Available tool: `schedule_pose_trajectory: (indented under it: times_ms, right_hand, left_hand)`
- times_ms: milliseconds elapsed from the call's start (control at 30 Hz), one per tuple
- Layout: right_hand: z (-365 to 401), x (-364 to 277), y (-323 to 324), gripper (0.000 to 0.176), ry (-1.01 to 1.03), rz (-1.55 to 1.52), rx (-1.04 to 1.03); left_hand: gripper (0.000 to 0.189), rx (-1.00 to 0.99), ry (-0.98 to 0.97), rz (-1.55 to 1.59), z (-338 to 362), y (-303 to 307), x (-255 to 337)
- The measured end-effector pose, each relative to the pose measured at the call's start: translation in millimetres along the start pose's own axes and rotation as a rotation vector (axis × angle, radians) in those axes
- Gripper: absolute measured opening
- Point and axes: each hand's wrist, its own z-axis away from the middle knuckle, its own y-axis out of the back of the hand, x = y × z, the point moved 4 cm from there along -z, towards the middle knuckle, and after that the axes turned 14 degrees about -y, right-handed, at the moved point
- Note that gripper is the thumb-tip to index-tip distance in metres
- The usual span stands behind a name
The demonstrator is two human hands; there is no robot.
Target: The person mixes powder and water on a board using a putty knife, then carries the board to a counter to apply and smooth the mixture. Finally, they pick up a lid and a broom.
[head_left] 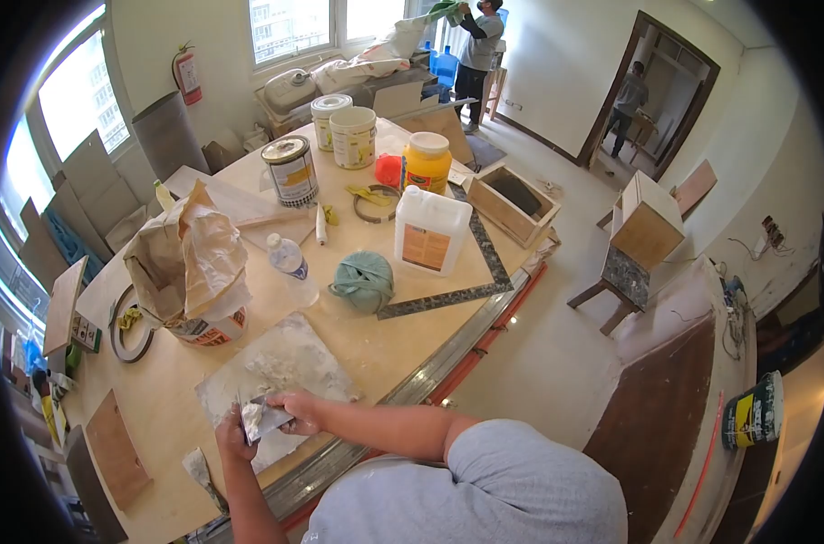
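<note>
My right hand is closed on a putty knife, its flat grey blade pointing left toward my other hand. My left hand is closed around a second flat blade, seen nearly edge-on; its handle is hidden. White putty sits between the two blades. Just beyond my hands, a pale square board lies on the wooden table, with a crumbly heap of white putty on it. A white-smeared scraper lies left of my left forearm.
Around the board stand an open paper sack, a water bottle, a teal bundle and a white jug. Cans and tubs, including a yellow tub, stand farther back. Metal rails edge the table. Two people are in the background.
</note>
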Motion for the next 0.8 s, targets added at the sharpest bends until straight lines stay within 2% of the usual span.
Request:
schedule_pose_trajectory:
  times_ms: [100,200,233,267,300,367,400,433,467,500,567,600,667,800]
  right_hand:
    - [9,-12,5,0.020,0.062,-0.004,0.012]
    - [0,-28,19,0.023,0.140,-0.013,-0.056]
    - [-6,-35,26,0.026,0.163,-0.019,-0.088]
    - [-6,-46,42,0.031,0.304,0.336,0.181]
    - [-11,-51,54,0.036,0.373,0.547,0.332]
    - [-12,-60,69,0.047,0.340,0.570,0.491]
    - [-13,-61,75,0.053,0.293,0.567,0.561]
    - [-23,-62,91,0.054,0.377,0.572,0.605]
    - [17,-59,61,0.058,0.437,0.613,0.815]
    - [34,-57,46,0.056,0.576,0.650,0.936]
    - [29,-55,54,0.049,0.666,0.778,0.956]
    - [28,-49,50,0.046,0.678,0.729,0.922]
    - [37,-43,41,0.041,0.702,0.615,0.872]
    - [42,-30,41,0.037,0.597,0.849,0.726]
  left_hand:
    - [0.023,-0.036,0.045,-0.329,11,17,8]
    - [0.023,-0.033,-0.099,-0.965,33,14,27]
    - [0.025,-0.043,-0.255,-0.998,36,10,32]
    - [0.027,-0.042,-0.407,-1.031,41,9,37]
    - [0.030,-0.019,-0.549,-1.071,55,16,42]
    - [0.035,0.082,-0.752,-1.193,76,0,52]
    - [0.035,0.015,-0.770,-1.303,84,-14,56]
    - [0.028,0.006,-0.912,-1.330,96,-34,57]
    - [0.023,0.047,-1.007,-1.270,106,-54,54]
    - [0.025,0.016,-1.179,-1.254,117,-74,56]
    - [0.031,-0.093,-1.308,-1.243,131,-94,51]
    - [0.032,-0.109,-1.330,-1.220,135,-102,47]
    - [0.033,-0.172,-1.307,-1.266,137,-114,38]
    - [0.036,-0.172,-1.253,-1.435,118,-118,23]
